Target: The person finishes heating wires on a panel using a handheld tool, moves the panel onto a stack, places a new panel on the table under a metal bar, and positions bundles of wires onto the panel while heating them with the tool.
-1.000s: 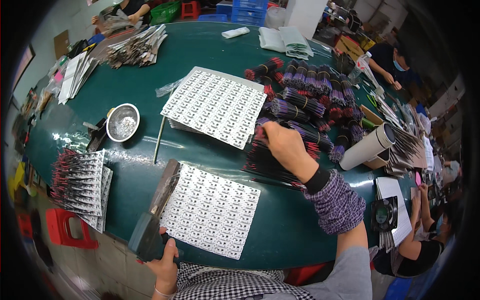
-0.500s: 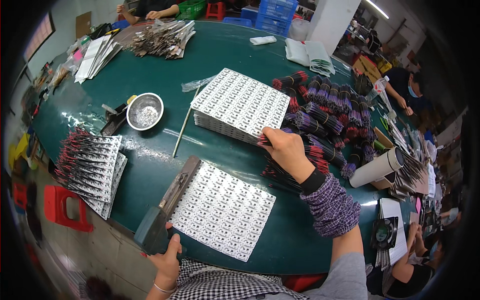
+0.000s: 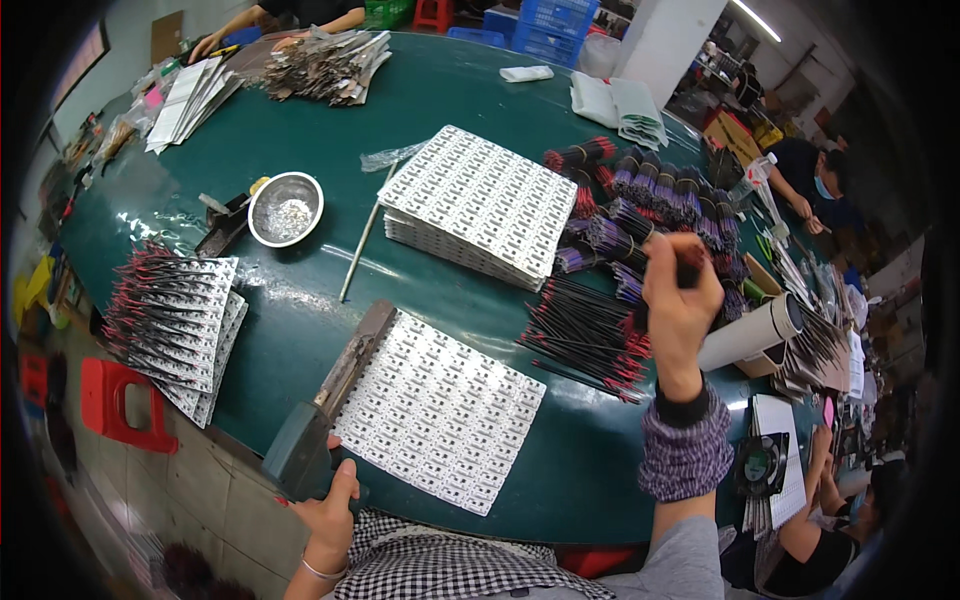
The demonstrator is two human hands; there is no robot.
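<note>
A white printed circuit-board panel [image 3: 440, 410] with rows of small dark parts lies in front of me, its left edge against a worn metal bar [image 3: 355, 365]. The bar joins a dark green block-shaped tool [image 3: 300, 447]. My left hand [image 3: 333, 500] is closed round the block's lower end, some fingers hidden behind it. My right hand [image 3: 685, 310] is raised above the wires, fingers curled in; what they hold, if anything, cannot be made out. Beneath and left of it lie loose black wires [image 3: 575, 330] with red ends. A stack of similar panels [image 3: 480, 205] stands beyond.
Bundled wires [image 3: 680, 190] are heaped at right beside a white cylinder [image 3: 752, 333]. Wired panels [image 3: 185, 330] overhang the table's left edge. A metal bowl [image 3: 285, 210] and a thin rod [image 3: 360, 250] lie farther back. Co-workers sit around the green table [image 3: 440, 80].
My right hand has left the near-right corner of the panel stack and moved right and up, uncovering the loose wires. My left hand stays at the green tool. The view has shifted slightly.
</note>
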